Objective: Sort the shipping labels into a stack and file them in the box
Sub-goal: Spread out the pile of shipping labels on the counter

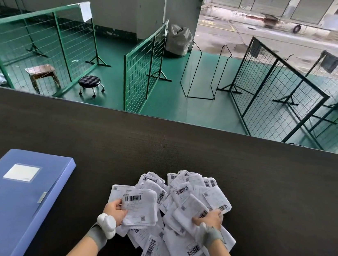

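Crumpled paper labels (185,211), rectangular box (10,199)

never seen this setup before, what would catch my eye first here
First, the loose heap of white shipping labels on the dark table, near its front edge. Both hands are in it: the left hand holds a small bundle of labels, and the right hand reaches into the heap. To the left lies a closed blue file box.
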Available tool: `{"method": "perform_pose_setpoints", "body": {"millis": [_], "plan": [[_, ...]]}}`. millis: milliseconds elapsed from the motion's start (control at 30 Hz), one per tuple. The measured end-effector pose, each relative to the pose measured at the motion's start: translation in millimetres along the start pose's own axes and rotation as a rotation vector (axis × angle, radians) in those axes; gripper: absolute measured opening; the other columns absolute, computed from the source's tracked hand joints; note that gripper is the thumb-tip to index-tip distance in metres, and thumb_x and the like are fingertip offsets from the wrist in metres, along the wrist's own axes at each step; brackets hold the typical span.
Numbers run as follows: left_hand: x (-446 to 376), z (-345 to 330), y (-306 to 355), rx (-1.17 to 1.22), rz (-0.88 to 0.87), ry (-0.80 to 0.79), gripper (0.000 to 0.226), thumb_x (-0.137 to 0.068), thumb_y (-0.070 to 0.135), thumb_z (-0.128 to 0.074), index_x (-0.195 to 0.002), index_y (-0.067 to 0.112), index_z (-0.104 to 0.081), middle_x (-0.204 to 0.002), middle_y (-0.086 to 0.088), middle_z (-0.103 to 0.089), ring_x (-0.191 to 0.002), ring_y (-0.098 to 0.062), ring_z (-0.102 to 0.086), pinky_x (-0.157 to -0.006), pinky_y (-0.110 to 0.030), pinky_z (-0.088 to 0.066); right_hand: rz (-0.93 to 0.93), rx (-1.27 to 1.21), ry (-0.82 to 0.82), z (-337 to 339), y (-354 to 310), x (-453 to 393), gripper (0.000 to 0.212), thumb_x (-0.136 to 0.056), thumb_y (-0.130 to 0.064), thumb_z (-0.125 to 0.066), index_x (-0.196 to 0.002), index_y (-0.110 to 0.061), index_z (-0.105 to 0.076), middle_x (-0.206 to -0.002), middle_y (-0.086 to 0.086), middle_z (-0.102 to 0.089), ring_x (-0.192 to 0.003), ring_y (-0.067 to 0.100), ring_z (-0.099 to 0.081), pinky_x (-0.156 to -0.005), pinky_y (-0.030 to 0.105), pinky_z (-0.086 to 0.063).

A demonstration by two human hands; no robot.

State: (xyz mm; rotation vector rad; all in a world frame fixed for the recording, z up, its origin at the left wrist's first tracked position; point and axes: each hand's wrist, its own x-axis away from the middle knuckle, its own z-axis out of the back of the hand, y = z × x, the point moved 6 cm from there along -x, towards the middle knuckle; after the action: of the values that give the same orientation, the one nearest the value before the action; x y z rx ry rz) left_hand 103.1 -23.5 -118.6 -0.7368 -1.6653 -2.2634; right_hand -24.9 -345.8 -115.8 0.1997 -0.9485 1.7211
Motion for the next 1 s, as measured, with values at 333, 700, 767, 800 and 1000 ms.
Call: {"method": "perform_pose_setpoints", "body": {"millis": [333, 700, 767, 800, 1000], "plan": [[-10, 13, 2, -0.016, -0.026, 0.012, 0.027, -0.080, -0.015, -0.054, -0.101, -0.003, -0.066, -0.077, -0.002, -0.065, -0.098, -0.033, -0.066, -0.081, -0.031, -0.055, 0.333, 0.013, 0.212, 45, -26, 9, 0.008, -0.086, -0.001, -0.057, -0.086, 0.002, -0.064, -0.083, 0.013, -0.061, -0.080, 0.030, -0.057, -0.073, 0.032, -0.047], [2, -21, 26, -0.033, -0.024, -0.295, 0.030, -0.084, -0.003, -0.062, -0.107, 0.017, -0.062, -0.111, -0.014, -0.067, -0.109, -0.030, -0.062, -0.096, -0.052, -0.049, 0.850, 0.499, -0.369, 1, -116, 57, 0.014, -0.093, -0.015, -0.063, -0.105, -0.010, -0.069, -0.084, -0.007, -0.064, -0.065, 0.002, -0.060, -0.058, 0.012, -0.055], [1, -28, 22, 0.019, -0.007, -0.371, 0.044, -0.081, 0.006, -0.069, -0.123, 0.010, -0.056, -0.120, -0.018, -0.064, -0.111, -0.033, -0.062, -0.093, -0.057, -0.050, 0.908, 0.475, -0.384, -19, -128, 72, 0.019, -0.091, -0.018, -0.065, -0.108, -0.011, -0.068, -0.092, -0.001, -0.069, -0.068, 0.006, -0.062, -0.061, 0.013, -0.056], [4, -31, 22, 0.053, 0.008, -0.406, 0.053, -0.077, 0.013, -0.073, -0.126, 0.011, -0.054, -0.122, -0.017, -0.064, -0.111, -0.033, -0.062, -0.092, -0.056, -0.051, 0.950, 0.474, -0.378, -28, -133, 82, 0.018, -0.091, -0.019, -0.065, -0.108, -0.012, -0.067, -0.095, 0.001, -0.070, -0.069, 0.006, -0.062, -0.060, 0.011, -0.054], [15, -31, 26, -0.043, -0.115, -0.421, 0.035, -0.070, 0.013, -0.072, -0.105, 0.017, -0.069, -0.109, -0.012, -0.071, -0.107, -0.028, -0.066, -0.097, -0.049, -0.050, 1.026, 0.278, -0.253, -44, -142, 91, 0.013, -0.094, -0.014, -0.060, -0.105, -0.009, -0.065, -0.098, 0.002, -0.066, -0.086, 0.012, -0.060, -0.074, 0.010, -0.047]]}}
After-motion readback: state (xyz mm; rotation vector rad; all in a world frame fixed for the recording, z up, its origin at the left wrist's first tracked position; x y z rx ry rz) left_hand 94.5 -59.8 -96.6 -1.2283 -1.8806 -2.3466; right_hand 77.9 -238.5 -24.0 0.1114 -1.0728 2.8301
